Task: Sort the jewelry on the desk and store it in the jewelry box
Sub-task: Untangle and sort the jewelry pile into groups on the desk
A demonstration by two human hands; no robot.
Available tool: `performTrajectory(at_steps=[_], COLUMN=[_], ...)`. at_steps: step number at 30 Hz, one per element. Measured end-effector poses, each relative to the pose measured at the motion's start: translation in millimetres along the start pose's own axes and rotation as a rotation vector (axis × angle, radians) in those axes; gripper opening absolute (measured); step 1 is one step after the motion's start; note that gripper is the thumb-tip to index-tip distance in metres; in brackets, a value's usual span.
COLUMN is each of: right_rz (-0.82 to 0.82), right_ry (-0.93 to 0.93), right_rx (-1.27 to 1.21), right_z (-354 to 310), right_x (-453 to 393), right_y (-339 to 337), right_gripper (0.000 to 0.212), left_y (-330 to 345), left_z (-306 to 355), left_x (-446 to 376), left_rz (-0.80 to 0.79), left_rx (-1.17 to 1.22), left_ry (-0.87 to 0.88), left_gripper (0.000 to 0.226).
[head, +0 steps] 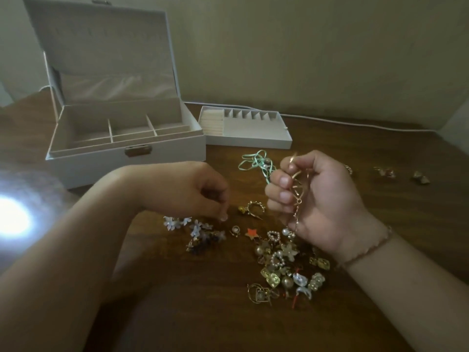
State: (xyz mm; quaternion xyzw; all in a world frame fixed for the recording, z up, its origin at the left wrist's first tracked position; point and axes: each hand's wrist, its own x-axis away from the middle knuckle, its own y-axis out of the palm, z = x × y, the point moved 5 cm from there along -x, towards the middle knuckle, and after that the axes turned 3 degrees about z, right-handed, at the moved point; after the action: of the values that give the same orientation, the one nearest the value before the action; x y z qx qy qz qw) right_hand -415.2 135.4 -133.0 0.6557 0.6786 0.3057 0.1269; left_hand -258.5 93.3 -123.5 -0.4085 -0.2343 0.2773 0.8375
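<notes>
**Earrings: light, snaggy, grip by the metal**

Right hand (pixel 317 199): fingers curled round a gold drop earring (pixel 295 184), wire loops in the fist, thin chain and pearl cluster hanging below the fingertips. Left hand (pixel 203 191): thumb and forefinger pressed together just above the flower pieces (pixel 195 229); whether they pinch anything, cannot tell.

Between and below both hands sits the pile (pixel 284 262): pearls, gold squares, hoops, hearts, all touching and likely interlocked. Beyond the right fingers a mint ribbon (pixel 256 161); further right, small pairs (pixel 421 177) set apart.

Handling, as judged: pieces are light, wires bend, chains tangle, pearls slick. Take each by hook or frame, lift slowly, shake free.

Box (pixel 127 146) lies beyond the left hand, lid up, compartments look bare; tray (pixel 248 138) beside it.
</notes>
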Motion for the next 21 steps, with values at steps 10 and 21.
performTrajectory(at_steps=[10, 21], right_rz=[-0.050, -0.068], right_ry=[-0.115, -0.511], right_rx=[-0.166, 0.003], right_z=[8.1, -17.1], right_x=[-10.7, -5.5], right_y=[23.6, 8.1], right_gripper=[0.020, 0.008], left_y=[6.0, 11.0], left_z=[7.2, 30.3], left_x=[-1.9, -15.2], left_rz=[-0.035, 0.350], left_rx=[-0.063, 0.344], left_ry=[0.035, 0.061], left_gripper=[0.010, 0.041])
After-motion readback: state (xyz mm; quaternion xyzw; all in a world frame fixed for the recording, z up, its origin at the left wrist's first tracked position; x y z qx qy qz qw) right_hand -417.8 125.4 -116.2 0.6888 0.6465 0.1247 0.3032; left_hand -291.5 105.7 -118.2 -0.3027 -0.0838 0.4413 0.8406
